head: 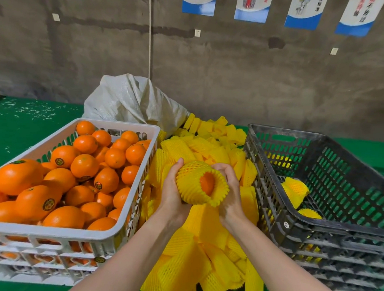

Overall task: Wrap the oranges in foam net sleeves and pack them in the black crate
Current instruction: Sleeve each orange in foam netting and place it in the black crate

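Two bare forearms reach forward over a green tabletop (19,130). The left hand (173,189) and the right hand (229,192) both curl around a single orange (207,183) that sits inside a yellow foam net sleeve (191,181). They hold it between them in the air, above a pile of loose sleeves (204,254). The left hand cups the sleeve's left side, thumb resting over the top, and the right hand grips its right side. The sleeve's frilled open end faces the viewer, with orange peel showing through it.

Just right of the hands stands the black crate (330,224), with at least two wrapped oranges (295,190) on its floor. To the left, a white crate (46,231) is heaped with bare oranges (84,165). A white sack (133,101) slumps behind the pile.
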